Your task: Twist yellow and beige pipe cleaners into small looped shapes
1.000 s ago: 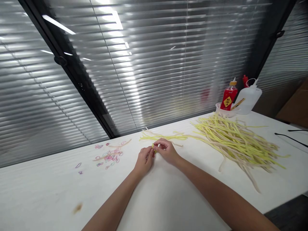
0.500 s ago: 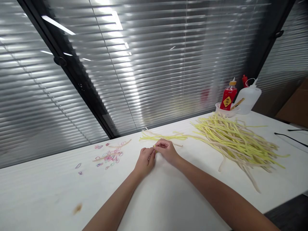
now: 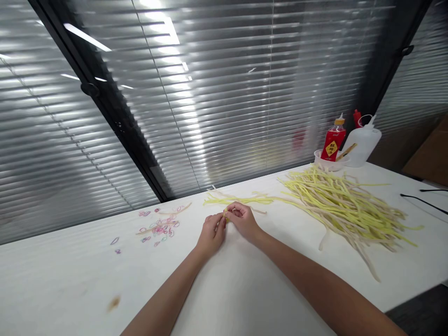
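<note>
My left hand [image 3: 212,232] and my right hand [image 3: 242,219] meet over the middle of the white table. Pinched between the fingertips of both is a yellow strip [image 3: 226,214], mostly hidden by the fingers. Just behind my hands lie loose yellow strips [image 3: 245,199], some of them running right toward a large heap of yellow and beige strips [image 3: 339,205]. To the left, small coloured rubber bands [image 3: 163,228] are scattered, with a few beige strips [image 3: 182,208] among them.
At the back right stand a red-labelled bottle [image 3: 332,142] in a shallow pale bowl [image 3: 327,164] and a white squeeze bottle [image 3: 364,142]. Black cable ends [image 3: 422,203] lie at the right. A glass wall with blinds [image 3: 224,93] borders the table [image 3: 70,280].
Both hands stay in the same spot with only slight finger movement. Slightly more yellow shows between the fingertips. The view has shifted a little.
</note>
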A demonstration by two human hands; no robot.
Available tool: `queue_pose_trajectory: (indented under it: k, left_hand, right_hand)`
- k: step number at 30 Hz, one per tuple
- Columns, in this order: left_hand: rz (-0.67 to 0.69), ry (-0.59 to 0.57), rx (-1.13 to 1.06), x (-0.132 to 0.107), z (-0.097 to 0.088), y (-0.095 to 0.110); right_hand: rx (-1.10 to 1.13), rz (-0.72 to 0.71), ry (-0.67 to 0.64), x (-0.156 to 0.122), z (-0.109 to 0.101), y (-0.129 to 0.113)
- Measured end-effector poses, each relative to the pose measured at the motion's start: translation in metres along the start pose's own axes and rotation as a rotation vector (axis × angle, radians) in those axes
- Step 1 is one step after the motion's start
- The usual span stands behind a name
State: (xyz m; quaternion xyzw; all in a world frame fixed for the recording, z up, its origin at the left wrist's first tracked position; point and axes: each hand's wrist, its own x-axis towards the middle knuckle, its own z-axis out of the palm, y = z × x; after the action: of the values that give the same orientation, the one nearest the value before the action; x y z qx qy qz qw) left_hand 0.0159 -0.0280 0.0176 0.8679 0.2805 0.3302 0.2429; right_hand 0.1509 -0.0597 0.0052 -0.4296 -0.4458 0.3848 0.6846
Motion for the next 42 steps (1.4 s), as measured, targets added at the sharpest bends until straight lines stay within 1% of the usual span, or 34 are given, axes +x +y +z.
queue_pose_trajectory:
  k: [3,7,9,12,16,23,25,26,29,32,36,39,42]
  left_hand:
    - [-0.03,-0.015,-0.057,0.0,-0.002,0.001]
    - [-0.059,-0.085,-0.218,0.0,-0.006,0.003]
    - [-0.067,-0.12,-0.288,0.0,-0.007,0.003]
    - [-0.081,-0.15,-0.347,0.0,-0.007,0.001]
    - [-0.108,-0.169,-0.377,0.001,-0.008,0.0]
    - [-0.121,-0.146,-0.365,0.001,-0.007,-0.001]
    - [-0.124,-0.122,-0.352,0.001,-0.005,-0.002]
    - [-0.126,-0.114,-0.349,0.001,-0.005,-0.003]
    - [-0.136,-0.118,-0.387,0.0,-0.004,-0.004]
    - [-0.163,-0.157,-0.45,0.0,-0.005,-0.004]
    - [-0.218,-0.169,-0.525,0.0,-0.006,-0.003]
    - [-0.265,-0.178,-0.62,-0.001,-0.005,-0.002]
    - [-0.284,-0.207,-0.694,-0.002,-0.004,0.0]
  right_hand:
    - [0.052,0.093,-0.113,0.002,-0.005,0.003]
    - [0.115,0.129,-0.224,0.004,-0.011,0.002]
    - [0.122,0.138,-0.26,0.004,-0.013,0.0]
    - [0.096,0.152,-0.279,0.004,-0.014,-0.001]
    - [0.051,0.131,-0.239,0.004,-0.012,0.0]
    - [-0.023,-0.001,-0.073,0.003,-0.004,0.006]
    - [-0.031,0.003,-0.049,0.003,-0.004,0.008]
    - [-0.023,0.023,-0.057,0.004,-0.004,0.007]
    - [0.037,0.107,-0.171,0.004,-0.009,0.002]
    - [0.052,0.143,-0.291,0.004,-0.013,-0.008]
    - [0.061,0.16,-0.334,0.003,-0.015,-0.014]
    - [0.101,0.179,-0.374,0.003,-0.016,-0.012]
    - [0.129,0.219,-0.409,0.004,-0.018,-0.008]
